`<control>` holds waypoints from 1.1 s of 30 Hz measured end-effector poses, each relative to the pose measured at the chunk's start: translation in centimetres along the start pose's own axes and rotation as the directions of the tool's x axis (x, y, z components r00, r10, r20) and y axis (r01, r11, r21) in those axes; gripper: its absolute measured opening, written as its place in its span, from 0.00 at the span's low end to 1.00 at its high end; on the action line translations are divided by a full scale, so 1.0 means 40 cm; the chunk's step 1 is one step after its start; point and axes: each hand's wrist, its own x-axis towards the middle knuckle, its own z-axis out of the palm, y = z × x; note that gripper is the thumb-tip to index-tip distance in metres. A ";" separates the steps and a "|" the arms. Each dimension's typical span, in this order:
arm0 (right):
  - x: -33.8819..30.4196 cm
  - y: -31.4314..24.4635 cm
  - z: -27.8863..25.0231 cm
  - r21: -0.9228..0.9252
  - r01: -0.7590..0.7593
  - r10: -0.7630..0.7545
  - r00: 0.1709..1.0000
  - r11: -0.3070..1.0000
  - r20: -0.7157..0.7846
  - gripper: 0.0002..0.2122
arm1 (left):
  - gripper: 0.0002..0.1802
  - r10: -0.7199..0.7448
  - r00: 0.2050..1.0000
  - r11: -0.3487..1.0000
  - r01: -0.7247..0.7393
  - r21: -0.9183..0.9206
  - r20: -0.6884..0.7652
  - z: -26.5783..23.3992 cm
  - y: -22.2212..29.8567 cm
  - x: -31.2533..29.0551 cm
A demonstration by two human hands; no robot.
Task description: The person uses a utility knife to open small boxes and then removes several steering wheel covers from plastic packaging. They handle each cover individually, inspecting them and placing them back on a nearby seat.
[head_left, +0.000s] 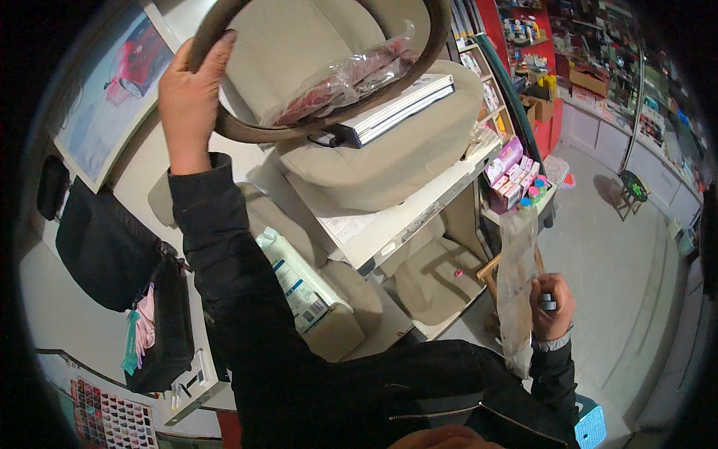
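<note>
My left hand [193, 97] is raised at the upper left, its fingers wrapped round the rim of a large brown ring [258, 133] that looks like a steering wheel cover. The ring is tilted over a beige car seat [404, 161]. Seen through it is a dark red item in clear plastic wrap [340, 86]. At the lower right my right hand [555, 308] is closed round a small grey object [548, 302], mostly hidden by the fingers. A long, crumpled clear plastic bag [516, 292] hangs against those fingers; whether they pinch it too is unclear.
A thick white book [404, 108] lies on the seat, above a white shelf board [407, 232]. Below are a wipes pack [295, 288] and another beige seat [434, 280]. Small boxes [512, 183] stand right of the shelf. A black stool [633, 187] and blue basket [591, 426] stand farther right.
</note>
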 end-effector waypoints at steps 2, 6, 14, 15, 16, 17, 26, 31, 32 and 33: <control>0.004 -0.001 0.000 0.001 -0.009 0.009 1.000 1.000 -0.002 0.12 | 0.25 0.033 0.997 0.999 -0.034 -0.011 -0.066 -0.031 -0.015 0.010; 0.011 -0.001 -0.002 -0.046 0.051 -0.050 0.999 0.998 0.019 0.12 | 0.22 -0.161 0.984 0.982 0.152 -0.112 -0.078 -0.084 -0.043 0.007; 0.025 -0.005 0.007 -0.081 0.088 -0.085 0.996 0.993 0.029 0.12 | 0.16 -0.307 0.949 0.815 0.226 -0.533 -0.067 -0.175 -0.113 0.002; 0.028 -0.007 0.009 -0.085 0.087 -0.084 0.996 0.993 0.038 0.12 | 0.16 -0.289 0.956 0.797 0.210 -0.567 -0.052 -0.183 -0.123 0.002; 0.029 -0.008 0.010 -0.089 0.087 -0.083 0.995 0.992 0.048 0.12 | 0.16 -0.304 0.951 0.772 0.214 -0.598 -0.051 -0.189 -0.132 -0.001; 0.029 -0.010 0.011 -0.093 0.086 -0.081 0.995 0.992 0.057 0.13 | 0.15 -0.289 0.956 0.756 0.200 -0.623 -0.043 -0.195 -0.140 -0.005; 0.032 -0.032 0.032 -0.020 0.072 -0.070 0.996 0.997 0.054 0.12 | 0.15 -0.451 0.889 0.543 0.339 -0.768 0.073 -0.161 -0.193 -0.086; 0.034 -0.049 0.038 -0.052 0.067 -0.063 0.996 0.996 0.063 0.12 | 0.15 -0.498 0.860 0.453 0.365 -0.813 0.109 -0.139 -0.202 -0.141; 0.035 -0.051 0.037 -0.028 0.062 -0.060 0.996 0.998 0.061 0.12 | 0.15 -0.504 0.856 0.428 0.362 -0.828 0.114 -0.134 -0.201 -0.154; 0.036 -0.053 0.037 -0.004 0.057 -0.057 0.997 0.998 0.060 0.12 | 0.16 -0.510 0.851 0.394 0.358 -0.847 0.122 -0.131 -0.200 -0.164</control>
